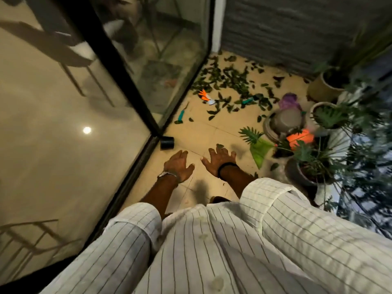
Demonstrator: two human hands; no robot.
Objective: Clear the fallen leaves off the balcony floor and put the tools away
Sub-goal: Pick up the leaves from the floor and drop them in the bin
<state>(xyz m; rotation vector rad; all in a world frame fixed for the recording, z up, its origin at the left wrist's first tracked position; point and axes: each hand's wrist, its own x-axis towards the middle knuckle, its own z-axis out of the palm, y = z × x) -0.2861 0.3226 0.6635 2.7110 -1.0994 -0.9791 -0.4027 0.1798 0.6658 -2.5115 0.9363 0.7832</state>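
Left hand (pixel 177 165) and right hand (pixel 219 159) held out over balcony floor (pixel 203 132), fingers spread, holding nothing, leaves (pixel 229 79) scattered well ahead

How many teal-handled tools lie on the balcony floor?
2: one teal-handled tool beside the glass door track, another among the fallen leaves. Leaves or plants may hide more.

dark green leaves (pixel 228 81) lie scattered over the tiled floor (pixel 203 132), two teal-handled tools (pixel 182 114) (pixel 247 100) among them.

Motion blur smears the potted plants (pixel 331 115) at right, and the frame's right edge crops their foliage.
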